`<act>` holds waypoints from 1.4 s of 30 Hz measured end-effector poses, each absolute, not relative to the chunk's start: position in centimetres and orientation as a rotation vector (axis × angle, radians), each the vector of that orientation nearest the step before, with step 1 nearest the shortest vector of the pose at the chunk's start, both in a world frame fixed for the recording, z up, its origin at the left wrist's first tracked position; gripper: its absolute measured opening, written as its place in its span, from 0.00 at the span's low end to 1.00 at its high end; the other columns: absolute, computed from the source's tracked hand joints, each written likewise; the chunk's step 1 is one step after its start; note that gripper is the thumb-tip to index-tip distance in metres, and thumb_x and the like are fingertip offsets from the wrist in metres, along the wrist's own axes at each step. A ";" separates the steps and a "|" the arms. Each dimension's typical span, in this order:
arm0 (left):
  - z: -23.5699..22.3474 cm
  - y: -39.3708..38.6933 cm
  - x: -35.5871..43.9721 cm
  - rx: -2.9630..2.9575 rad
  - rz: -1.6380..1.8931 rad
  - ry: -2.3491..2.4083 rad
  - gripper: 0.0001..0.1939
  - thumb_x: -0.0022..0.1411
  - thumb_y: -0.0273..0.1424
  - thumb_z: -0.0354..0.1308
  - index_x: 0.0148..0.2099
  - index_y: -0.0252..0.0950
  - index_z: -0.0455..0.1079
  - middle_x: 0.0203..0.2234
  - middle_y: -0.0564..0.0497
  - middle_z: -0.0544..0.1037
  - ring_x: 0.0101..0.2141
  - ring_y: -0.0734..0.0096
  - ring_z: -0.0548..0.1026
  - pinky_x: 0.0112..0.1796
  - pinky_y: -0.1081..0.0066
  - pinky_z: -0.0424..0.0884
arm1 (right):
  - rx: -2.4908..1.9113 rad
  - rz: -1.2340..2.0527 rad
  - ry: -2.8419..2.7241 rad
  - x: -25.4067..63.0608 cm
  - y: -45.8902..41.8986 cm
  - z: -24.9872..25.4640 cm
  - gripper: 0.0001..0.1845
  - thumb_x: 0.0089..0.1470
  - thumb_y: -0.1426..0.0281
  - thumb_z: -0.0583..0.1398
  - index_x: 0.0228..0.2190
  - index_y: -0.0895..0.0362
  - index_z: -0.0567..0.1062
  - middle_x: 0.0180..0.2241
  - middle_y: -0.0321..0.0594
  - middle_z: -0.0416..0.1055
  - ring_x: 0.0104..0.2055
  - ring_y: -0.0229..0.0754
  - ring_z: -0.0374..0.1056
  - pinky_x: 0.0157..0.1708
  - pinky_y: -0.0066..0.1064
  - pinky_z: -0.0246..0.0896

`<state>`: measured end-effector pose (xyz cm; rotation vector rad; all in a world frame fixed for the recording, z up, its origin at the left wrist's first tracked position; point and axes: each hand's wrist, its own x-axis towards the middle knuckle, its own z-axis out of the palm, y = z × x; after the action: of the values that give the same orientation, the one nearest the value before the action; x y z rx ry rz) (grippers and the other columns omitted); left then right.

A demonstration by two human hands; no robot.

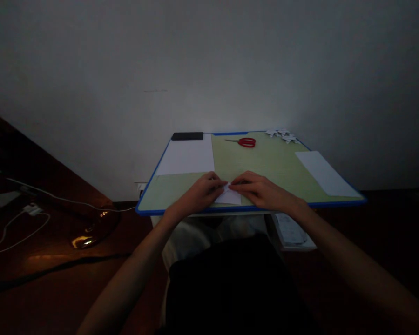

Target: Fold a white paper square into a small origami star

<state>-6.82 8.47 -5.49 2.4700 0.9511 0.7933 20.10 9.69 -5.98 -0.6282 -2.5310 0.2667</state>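
A small folded piece of white paper (pixel 229 197) lies near the front edge of the green, blue-rimmed tabletop (pixel 265 167). My left hand (pixel 206 190) pinches its upper left side between thumb and fingers. From the other side, my right hand (pixel 260 190) grips the paper's upper right part, fingertips close to those of the left. Both hands rest low over the table, and their fingers cover part of the folds. Beyond them lies a pair of scissors (pixel 246 142) with red handles, blades pointing left.
A white sheet (pixel 186 156) lies at the back left, with a dark flat object (pixel 187 136) at its top edge. Several folded paper shapes (pixel 282 135) sit at the back right corner. Along the right side is a white paper strip (pixel 326 174). A wall stands behind.
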 end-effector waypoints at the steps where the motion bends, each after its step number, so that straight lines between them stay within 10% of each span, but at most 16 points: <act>1: -5.6 8.5 -6.9 2.481 0.793 0.955 0.15 0.74 0.31 0.54 0.57 0.39 0.79 0.44 0.45 0.75 0.45 0.61 0.76 0.51 0.57 0.75 | -0.627 0.271 -2.526 20.1 9.7 -5.9 0.20 0.70 0.75 0.58 0.57 0.48 0.80 0.51 0.46 0.77 0.55 0.49 0.72 0.57 0.49 0.71; 15: -5.9 7.0 -6.4 2.813 0.494 1.359 0.22 0.78 0.39 0.47 0.67 0.38 0.70 0.55 0.37 0.72 0.52 0.48 0.69 0.54 0.44 0.70 | -0.631 0.278 -2.513 20.1 9.7 -6.0 0.20 0.69 0.75 0.58 0.56 0.48 0.81 0.51 0.47 0.78 0.55 0.50 0.72 0.57 0.50 0.70; 42: -4.7 7.0 -8.8 2.644 0.529 1.044 0.20 0.75 0.36 0.53 0.65 0.42 0.70 0.60 0.41 0.74 0.60 0.52 0.68 0.60 0.46 0.66 | -0.614 0.281 -2.537 20.2 9.9 -5.9 0.19 0.70 0.73 0.58 0.57 0.51 0.80 0.51 0.49 0.77 0.55 0.49 0.71 0.57 0.48 0.70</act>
<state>-8.79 7.05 -4.75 2.6439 1.0442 0.5286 20.24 9.86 -5.87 -0.6135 -2.5370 0.2806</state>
